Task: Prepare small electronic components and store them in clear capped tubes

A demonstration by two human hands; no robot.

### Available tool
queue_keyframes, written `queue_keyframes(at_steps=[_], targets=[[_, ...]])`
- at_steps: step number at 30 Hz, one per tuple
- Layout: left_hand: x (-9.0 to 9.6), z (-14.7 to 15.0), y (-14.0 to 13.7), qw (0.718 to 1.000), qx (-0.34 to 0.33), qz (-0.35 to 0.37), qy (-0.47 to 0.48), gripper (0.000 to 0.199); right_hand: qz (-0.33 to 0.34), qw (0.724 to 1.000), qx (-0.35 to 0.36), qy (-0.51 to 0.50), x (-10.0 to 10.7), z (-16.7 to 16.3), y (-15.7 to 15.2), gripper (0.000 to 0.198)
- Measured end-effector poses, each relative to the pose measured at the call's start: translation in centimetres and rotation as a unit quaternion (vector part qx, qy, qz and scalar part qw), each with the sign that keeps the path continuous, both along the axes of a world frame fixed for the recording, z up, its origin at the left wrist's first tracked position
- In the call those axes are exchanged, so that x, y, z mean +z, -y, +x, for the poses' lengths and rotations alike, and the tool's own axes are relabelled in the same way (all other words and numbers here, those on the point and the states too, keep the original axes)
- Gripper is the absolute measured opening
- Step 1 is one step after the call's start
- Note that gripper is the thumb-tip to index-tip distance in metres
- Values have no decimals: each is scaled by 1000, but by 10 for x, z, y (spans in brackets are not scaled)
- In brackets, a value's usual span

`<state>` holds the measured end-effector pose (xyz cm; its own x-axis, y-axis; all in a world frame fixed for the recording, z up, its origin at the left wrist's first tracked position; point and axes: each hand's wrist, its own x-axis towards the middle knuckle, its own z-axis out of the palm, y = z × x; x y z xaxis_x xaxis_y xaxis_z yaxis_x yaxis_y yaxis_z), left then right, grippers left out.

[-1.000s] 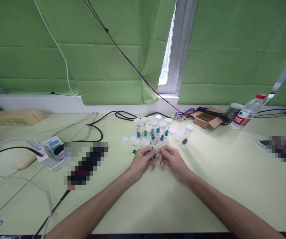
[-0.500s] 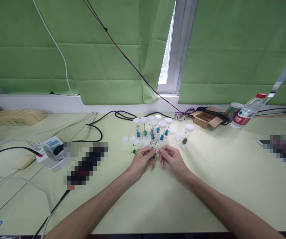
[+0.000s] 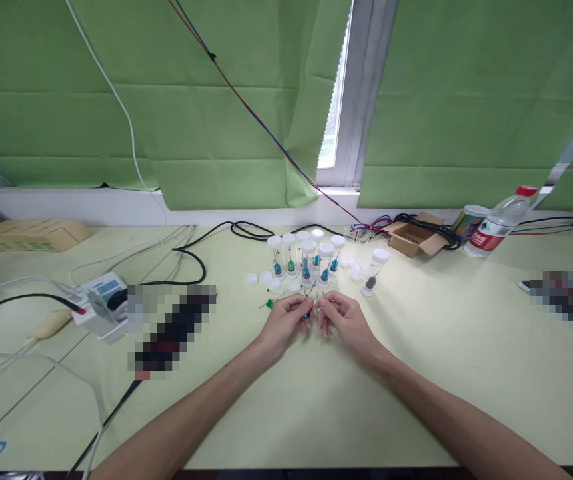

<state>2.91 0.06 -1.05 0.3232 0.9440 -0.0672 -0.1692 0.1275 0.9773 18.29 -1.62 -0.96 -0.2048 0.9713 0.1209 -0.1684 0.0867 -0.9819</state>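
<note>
In the head view my left hand (image 3: 282, 323) is closed in a pinch on a small blue component (image 3: 307, 315) with thin wire leads that stick up past the fingertips. Close beside it, my right hand (image 3: 349, 323) is also pinched, around something thin like a wire lead, mostly hidden by the fingers. Just beyond the hands stand several clear vials (image 3: 290, 255) with white caps, holding blue or green components. A loose green component (image 3: 269, 304) with leads lies left of my left hand. One vial (image 3: 375, 272) with a dark grey component stands apart at the right.
Loose white caps (image 3: 251, 279) lie around the vials. A power strip (image 3: 99, 303) with cables is at the left, near a blurred-out dark object (image 3: 174, 333). At the back right are an open cardboard box (image 3: 411, 238) and a water bottle (image 3: 499, 227).
The view has shifted very slightly. Both hands keep their pinch in nearly the same place.
</note>
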Motion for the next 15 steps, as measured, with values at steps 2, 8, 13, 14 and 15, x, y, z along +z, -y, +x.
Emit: queue_keyframes(at_steps=[2,8,13,14,15], targets=[[-1,0,0,1000,-5,5,-3,33,0,1000,2,5,0,0,0,34],[0,0,1,1000,-11,11,-3,33,-5,1000,2,17,2,1,1,35],[-1,0,0,1000,-13,7,0,33,-2,1000,8,13,2,0,1,36],[-2,0,0,1000,-12,7,1,33,-2,1000,8,13,2,0,1,36],[-3,0,0,1000,-12,8,2,32,-3,1000,9,12,1,0,1,36]])
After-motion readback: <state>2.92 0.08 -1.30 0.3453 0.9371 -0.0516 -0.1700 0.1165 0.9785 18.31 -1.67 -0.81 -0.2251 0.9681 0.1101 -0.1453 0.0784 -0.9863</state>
